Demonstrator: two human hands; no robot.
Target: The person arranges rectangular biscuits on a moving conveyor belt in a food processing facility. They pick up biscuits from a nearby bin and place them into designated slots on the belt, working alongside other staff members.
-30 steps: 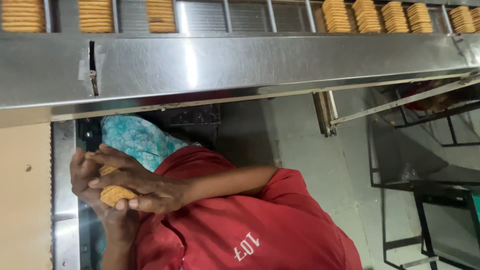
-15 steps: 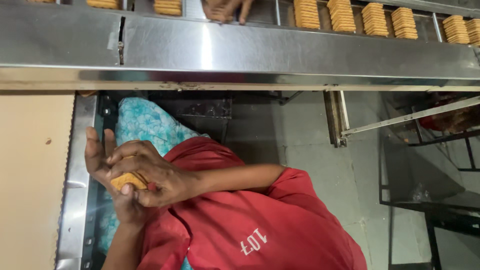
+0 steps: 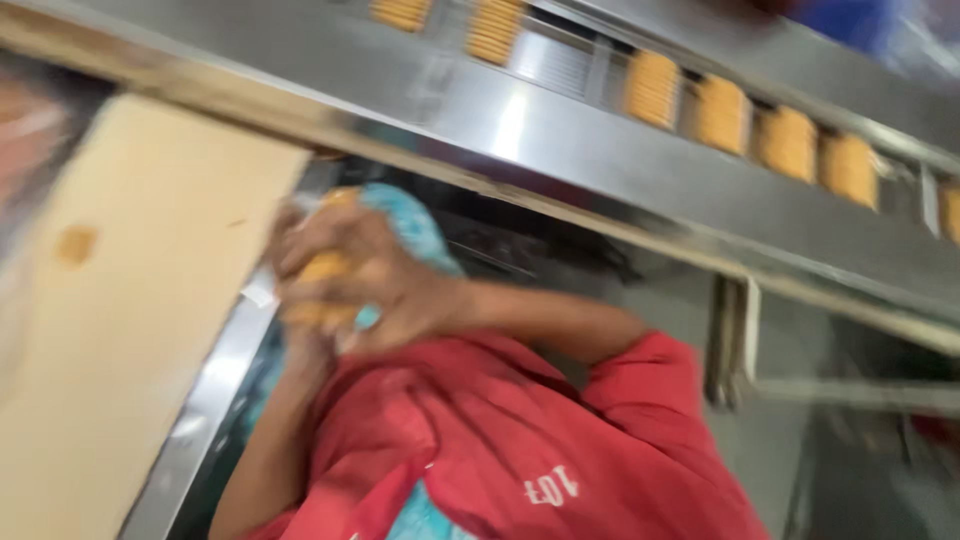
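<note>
Currently mid-handling: both hands [image 3: 350, 275] closed round biscuit stack [image 3: 322, 268], held above steel frame edge beside tan board [image 3: 140, 300]. Frame blurred, can't split L/R fingers. Conveyor [image 3: 560, 130] w/ biscuit rows [image 3: 760, 110] above. Next prob. needs steady, even squeeze.

Single head cam; looks down, tilted, close on hands [image 3: 350, 275]; conveyor [image 3: 620, 130] runs across top; frame motion-blurred.

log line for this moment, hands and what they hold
hands: both hands cupped around biscuits | beside: tan board | above: steel conveyor with biscuit stacks | view: blurred
</note>
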